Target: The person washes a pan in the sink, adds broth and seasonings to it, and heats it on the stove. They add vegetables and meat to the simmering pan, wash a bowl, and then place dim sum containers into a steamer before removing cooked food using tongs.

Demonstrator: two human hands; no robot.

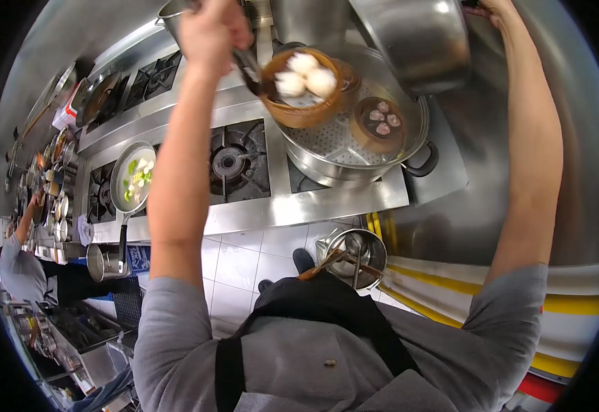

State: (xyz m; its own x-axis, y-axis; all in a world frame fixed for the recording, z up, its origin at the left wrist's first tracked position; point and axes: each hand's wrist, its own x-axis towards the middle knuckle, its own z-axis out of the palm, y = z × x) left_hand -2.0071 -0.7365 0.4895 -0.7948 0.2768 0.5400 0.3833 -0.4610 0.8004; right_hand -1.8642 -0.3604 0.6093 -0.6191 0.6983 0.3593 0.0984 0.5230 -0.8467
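Observation:
At the top, my left hand (216,33) is closed, slightly blurred, around what look like metal tongs (247,71). The tongs meet the left rim of a round bamboo steamer basket (304,115) with three white buns (304,77) in it, raised over a wide steamer pot (334,168). A second bamboo basket (376,141) with several small dumplings (384,118) stands on the pot's perforated tray (320,145); another basket is partly hidden behind the raised one. My right hand (496,11), at the upper right, grips the edge of a large metal lid (423,41), tilted up beside the pot.
A frying pan (122,189) with green and white food rests on the left burner. A bare burner (229,162) lies between it and the pot. Below the stove's front edge stands a metal bucket (371,255) with utensils. Another person (21,268) works at far left.

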